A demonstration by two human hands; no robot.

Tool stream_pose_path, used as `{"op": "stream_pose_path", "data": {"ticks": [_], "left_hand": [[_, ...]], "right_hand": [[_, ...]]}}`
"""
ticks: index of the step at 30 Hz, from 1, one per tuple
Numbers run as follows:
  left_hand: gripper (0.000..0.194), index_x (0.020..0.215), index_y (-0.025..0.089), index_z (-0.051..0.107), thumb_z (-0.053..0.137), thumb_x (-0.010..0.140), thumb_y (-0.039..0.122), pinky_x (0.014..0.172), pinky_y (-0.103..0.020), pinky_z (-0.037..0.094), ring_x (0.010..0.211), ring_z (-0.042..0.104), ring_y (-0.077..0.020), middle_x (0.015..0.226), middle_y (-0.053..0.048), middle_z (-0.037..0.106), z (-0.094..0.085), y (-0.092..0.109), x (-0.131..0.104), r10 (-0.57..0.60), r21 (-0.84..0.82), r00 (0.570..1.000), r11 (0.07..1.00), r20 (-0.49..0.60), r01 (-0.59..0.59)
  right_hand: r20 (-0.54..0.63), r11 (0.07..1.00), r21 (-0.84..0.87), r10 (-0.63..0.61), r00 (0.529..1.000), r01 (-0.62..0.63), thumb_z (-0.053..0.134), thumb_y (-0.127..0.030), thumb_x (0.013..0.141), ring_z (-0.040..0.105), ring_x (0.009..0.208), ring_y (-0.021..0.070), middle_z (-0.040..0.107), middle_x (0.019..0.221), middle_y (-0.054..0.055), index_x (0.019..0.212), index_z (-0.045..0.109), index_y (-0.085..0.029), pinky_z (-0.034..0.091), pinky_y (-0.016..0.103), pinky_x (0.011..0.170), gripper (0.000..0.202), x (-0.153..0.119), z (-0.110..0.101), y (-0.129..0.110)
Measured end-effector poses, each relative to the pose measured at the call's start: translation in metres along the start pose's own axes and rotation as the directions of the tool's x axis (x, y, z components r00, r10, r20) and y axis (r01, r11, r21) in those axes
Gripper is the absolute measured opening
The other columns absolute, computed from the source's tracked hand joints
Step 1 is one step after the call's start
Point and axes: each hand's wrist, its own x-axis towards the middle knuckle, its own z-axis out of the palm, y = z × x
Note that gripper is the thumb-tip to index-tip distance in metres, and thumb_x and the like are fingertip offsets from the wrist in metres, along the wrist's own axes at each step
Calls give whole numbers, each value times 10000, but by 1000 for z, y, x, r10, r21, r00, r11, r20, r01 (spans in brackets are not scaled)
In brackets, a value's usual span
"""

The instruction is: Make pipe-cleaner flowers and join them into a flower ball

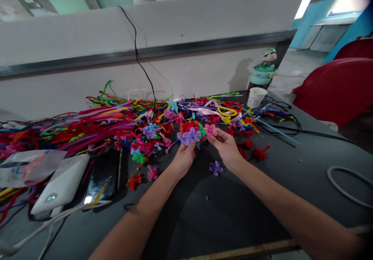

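Note:
My left hand [184, 160] is closed around the underside of a bunch of pipe-cleaner flowers [190, 135], with purple, red-orange and green blooms showing above the fingers. At the bunch's right side, my right hand [227, 148] pinches a pink pipe-cleaner flower [210, 130], which touches or nearly touches the green part. Whether the pink one is joined to the rest I cannot tell. On the dark table below lies a loose purple flower [216, 168]. Left of my left hand are a pink flower [152, 172] and an orange flower [134, 181].
Loose pipe cleaners [99, 122] heap along the back and left. A white power bank [62, 182] and a black phone [103, 174] lie at left. At right are a paper cup [256, 97], a blue glue gun [272, 111], red flowers [260, 153], cables and a green figurine [264, 70].

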Motion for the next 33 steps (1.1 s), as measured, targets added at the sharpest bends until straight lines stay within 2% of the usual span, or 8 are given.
{"op": "stream_pose_path", "data": {"ticks": [6, 10, 15, 19, 23, 27, 30, 33], "left_hand": [[294, 804, 196, 675, 764, 612, 400, 823, -257, 416, 847, 567, -139, 864, -4, 666, -11, -14, 2, 137, 126, 990, 982, 27, -139], [252, 775, 188, 675, 748, 638, 386, 764, -230, 410, 756, 536, -119, 777, 12, 643, -18, -15, 7, 254, 244, 967, 938, -6, -245], [284, 707, 171, 634, 706, 673, 443, 577, -220, 372, 567, 446, -89, 628, 31, 563, -12, -11, 7, 191, 217, 981, 957, 30, -192], [303, 673, 164, 626, 692, 680, 459, 575, -216, 374, 567, 452, -90, 610, 27, 562, -5, -4, 2, 219, 257, 974, 939, 65, -229], [266, 630, 159, 632, 708, 669, 411, 573, -212, 378, 561, 453, -94, 582, 26, 566, -5, 1, 2, 274, 347, 960, 895, 64, -279], [148, 649, 168, 666, 737, 628, 296, 693, -246, 432, 665, 547, -146, 640, -1, 637, -11, 1, 8, 365, 411, 928, 836, 81, -364], [89, 694, 178, 682, 723, 618, 197, 762, -270, 449, 732, 582, -170, 716, -26, 666, -15, 2, 9, 421, 452, 895, 777, 146, -439], [73, 695, 191, 678, 671, 649, 135, 809, -289, 450, 793, 582, -181, 802, -49, 662, -17, 5, 7, 510, 556, 824, 622, 247, -551]], "right_hand": [[109, 999, 26, 23, 994, -26, 781, -421, 580, 595, 887, 210, 667, 832, 27, 734, 673, -209, 456, 344, 853, 283, -4, 4, 4], [95, 1000, -29, -8, 995, 10, 780, -427, 576, 577, 834, 191, 633, 800, 22, 670, 638, -203, 453, 317, 824, 281, -3, 5, 5], [100, 996, 41, 79, 992, -83, 794, -402, 554, 547, 664, 145, 601, 670, -7, 614, 609, -197, 463, 273, 663, 282, -5, 9, 6], [81, 969, 145, 191, 978, -202, 809, -398, 524, 492, 544, 111, 584, 607, -21, 680, 647, -200, 394, 223, 481, 300, -7, 14, 6], [48, 956, 195, 213, 976, -219, 833, -362, 481, 482, 520, 96, 579, 573, -30, 678, 663, -188, 393, 214, 475, 313, -5, 14, 8], [-6, 959, 178, 223, 975, -219, 849, -322, 435, 478, 500, 90, 579, 546, -36, 652, 672, -178, 392, 220, 480, 315, -3, 10, 10], [-25, 952, 196, 246, 969, -237, 857, -291, 402, 482, 495, 86, 579, 522, -34, 597, 662, -168, 387, 220, 488, 302, -4, 8, 9], [-12, 928, 239, 296, 955, -285, 860, -275, 380, 474, 472, 74, 584, 512, -31, 569, 653, -164, 385, 216, 485, 301, -8, 8, 8]]}}
